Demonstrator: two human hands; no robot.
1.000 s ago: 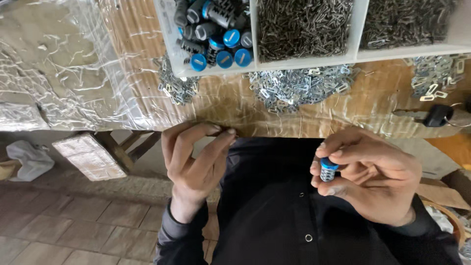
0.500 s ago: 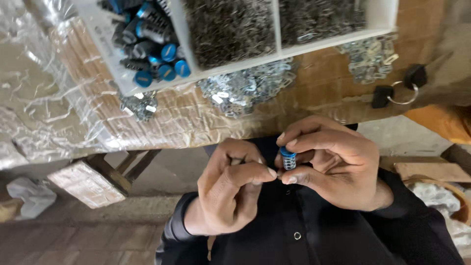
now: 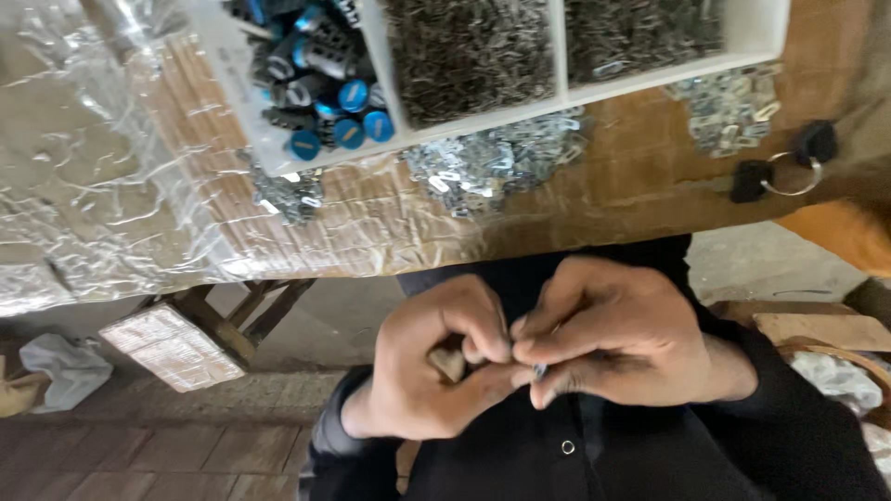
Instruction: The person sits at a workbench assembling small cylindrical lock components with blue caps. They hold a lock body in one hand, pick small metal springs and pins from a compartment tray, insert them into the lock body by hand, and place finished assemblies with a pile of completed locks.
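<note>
Head view, lower centre of the frame: my left hand (image 3: 436,366) and my right hand (image 3: 617,343) meet fingertip to fingertip over my black shirt (image 3: 575,455). Both are closed in a pinch on the small dark cylindrical part (image 3: 539,371), of which only a sliver shows between the fingertips. I judge it light and rigid, smooth enough to slip, so it is best pinched around its sides, not by its ends.

Above the hands, the wooden table under crinkled clear plastic film (image 3: 371,218) crosses the frame. A heap of small silvery metal clips (image 3: 492,167) lies on it at centre, and two black pieces joined by a metal ring (image 3: 780,172) at right. At the top sits the white divided tray (image 3: 557,97), its left compartment holding the blue-capped black cylinders (image 3: 320,83).
</note>
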